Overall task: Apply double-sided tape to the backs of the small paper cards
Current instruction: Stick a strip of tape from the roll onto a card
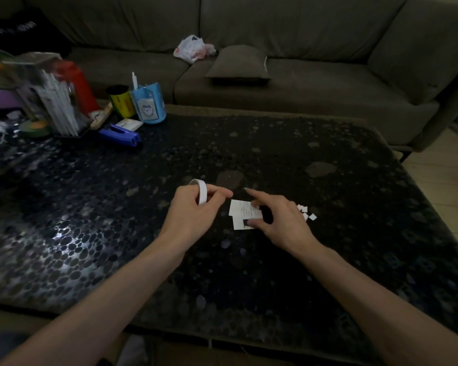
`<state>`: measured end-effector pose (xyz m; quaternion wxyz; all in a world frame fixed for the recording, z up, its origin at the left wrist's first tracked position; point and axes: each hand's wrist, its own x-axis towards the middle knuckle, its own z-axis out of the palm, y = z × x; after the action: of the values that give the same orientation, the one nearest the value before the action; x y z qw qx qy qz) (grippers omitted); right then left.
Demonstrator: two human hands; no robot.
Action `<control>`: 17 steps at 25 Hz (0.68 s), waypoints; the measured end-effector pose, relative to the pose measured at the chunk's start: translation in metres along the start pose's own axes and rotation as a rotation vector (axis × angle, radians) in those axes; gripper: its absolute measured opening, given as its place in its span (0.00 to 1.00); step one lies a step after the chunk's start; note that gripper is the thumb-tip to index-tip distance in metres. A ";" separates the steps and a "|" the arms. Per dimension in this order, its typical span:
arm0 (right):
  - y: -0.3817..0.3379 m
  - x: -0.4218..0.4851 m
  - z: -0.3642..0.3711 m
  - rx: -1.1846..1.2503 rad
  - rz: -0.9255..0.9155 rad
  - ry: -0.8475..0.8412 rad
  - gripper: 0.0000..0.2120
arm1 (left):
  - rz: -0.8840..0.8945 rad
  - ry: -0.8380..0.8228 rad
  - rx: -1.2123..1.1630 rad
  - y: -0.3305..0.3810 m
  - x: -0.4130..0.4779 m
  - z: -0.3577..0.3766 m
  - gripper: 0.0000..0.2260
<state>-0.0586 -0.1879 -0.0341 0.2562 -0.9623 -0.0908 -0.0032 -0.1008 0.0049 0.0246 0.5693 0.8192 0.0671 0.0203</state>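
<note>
While the left hand [193,212] curls round the tape roll [202,191], the right hand [283,223] spreads loose fingers over the paper cards [238,208] on the table [328,247] — they look thin and bendy, best lifted by an edge.

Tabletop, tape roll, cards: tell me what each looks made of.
Tabletop: dark and glossy with a pebble pattern, mirroring light at the left; glass or polished stone, cannot tell which. Tape roll: thin white matte band, probably a paper liner. Cards: thin matte white paper, lying flat, one with small print.
</note>
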 end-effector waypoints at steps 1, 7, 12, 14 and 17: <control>0.000 0.002 0.002 -0.033 -0.015 0.005 0.38 | -0.001 0.007 0.007 -0.001 0.000 -0.004 0.08; -0.007 0.008 0.004 -0.082 -0.030 -0.016 0.37 | -0.016 0.017 -0.017 -0.008 0.001 -0.021 0.08; -0.008 0.011 -0.006 -0.081 -0.058 -0.133 0.41 | -0.021 -0.012 -0.001 -0.012 0.001 -0.025 0.08; -0.008 0.012 -0.007 -0.078 -0.055 -0.153 0.41 | -0.022 -0.010 0.006 -0.014 0.002 -0.025 0.08; -0.007 0.019 -0.005 -0.065 -0.048 -0.192 0.41 | -0.015 -0.011 0.019 -0.016 0.002 -0.025 0.08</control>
<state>-0.0409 -0.1806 -0.0253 0.2150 -0.9636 -0.1377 0.0798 -0.1027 0.0337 0.0180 0.5619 0.8241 0.0703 0.0110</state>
